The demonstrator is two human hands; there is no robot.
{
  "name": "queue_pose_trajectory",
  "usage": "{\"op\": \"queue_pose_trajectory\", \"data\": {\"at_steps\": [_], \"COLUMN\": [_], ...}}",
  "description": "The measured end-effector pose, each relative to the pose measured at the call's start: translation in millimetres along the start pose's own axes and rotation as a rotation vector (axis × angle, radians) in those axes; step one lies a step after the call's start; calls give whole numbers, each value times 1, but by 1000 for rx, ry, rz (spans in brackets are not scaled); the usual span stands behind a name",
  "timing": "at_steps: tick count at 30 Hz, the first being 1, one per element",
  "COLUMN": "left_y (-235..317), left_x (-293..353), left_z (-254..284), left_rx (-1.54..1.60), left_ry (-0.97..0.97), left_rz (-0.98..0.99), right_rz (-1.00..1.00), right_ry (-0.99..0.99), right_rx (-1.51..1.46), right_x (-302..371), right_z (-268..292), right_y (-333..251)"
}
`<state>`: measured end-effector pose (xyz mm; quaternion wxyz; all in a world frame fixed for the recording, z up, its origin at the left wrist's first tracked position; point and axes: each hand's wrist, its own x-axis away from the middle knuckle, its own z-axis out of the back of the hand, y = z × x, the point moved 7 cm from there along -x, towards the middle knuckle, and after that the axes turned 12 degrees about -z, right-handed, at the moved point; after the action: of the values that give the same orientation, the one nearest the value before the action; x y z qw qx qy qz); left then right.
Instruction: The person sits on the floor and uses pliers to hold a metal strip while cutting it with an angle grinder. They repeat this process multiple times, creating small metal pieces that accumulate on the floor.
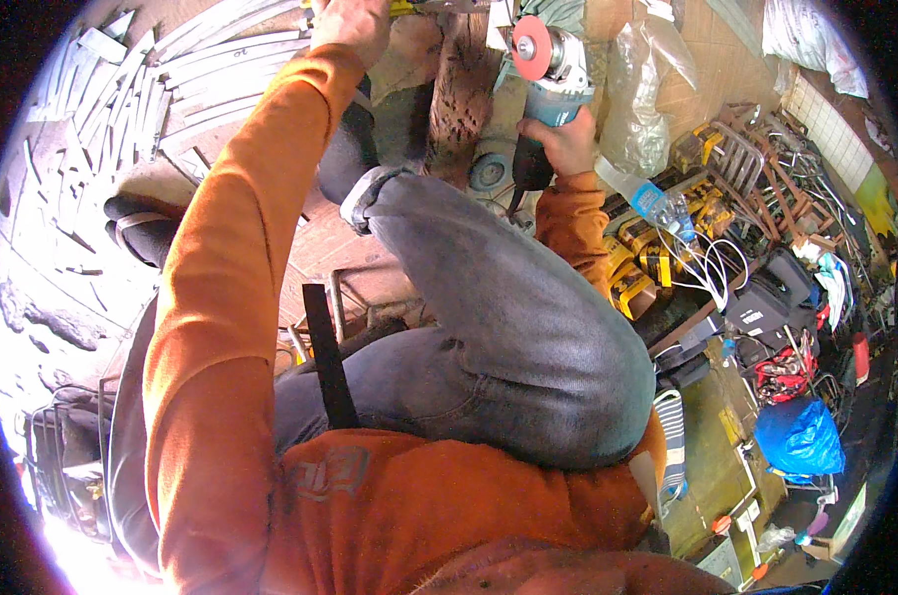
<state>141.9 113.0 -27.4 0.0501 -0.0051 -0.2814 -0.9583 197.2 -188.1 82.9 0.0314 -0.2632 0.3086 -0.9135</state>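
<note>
My right hand [571,141] is closed round the body of a teal and black angle grinder [556,101]. The grinder points up, and its reddish disc [532,48] faces left. At the top edge, my left hand [353,26] looks closed, its fingers partly cut off by the picture's rim. Beside it shows a bit of a yellow thing [400,7] with a metal strip running right; what the hand grips cannot be made out. A worn, pitted wooden post [461,104] stands between my two hands.
Many pale strips [206,84] lie on the floor at left. A plastic bottle [650,201] and yellow power tools [632,283] are near my right forearm. Farther right are metal frames, a black case [761,312] and a blue plastic bag [801,436]. My bent knee [394,203] rises between my arms.
</note>
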Motion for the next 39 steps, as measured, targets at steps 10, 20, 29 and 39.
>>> {"op": "queue_pose_trajectory", "data": {"at_steps": [10, 20, 29, 39], "left_y": [-1, 1, 1, 2], "left_x": [1, 0, 1, 0], "left_z": [1, 1, 1, 2], "left_rx": [-9, -3, -66, -72], "left_ry": [43, -25, 5, -46], "left_rz": [-2, 22, 1, 16], "right_rz": [38, -16, 23, -6], "right_ry": [-59, -32, -45, -13], "right_rx": [39, -35, 1, -66], "right_x": [-1, -3, -6, -6], "right_z": [-4, -1, -2, -4], "right_y": [-17, -22, -18, -17]}}
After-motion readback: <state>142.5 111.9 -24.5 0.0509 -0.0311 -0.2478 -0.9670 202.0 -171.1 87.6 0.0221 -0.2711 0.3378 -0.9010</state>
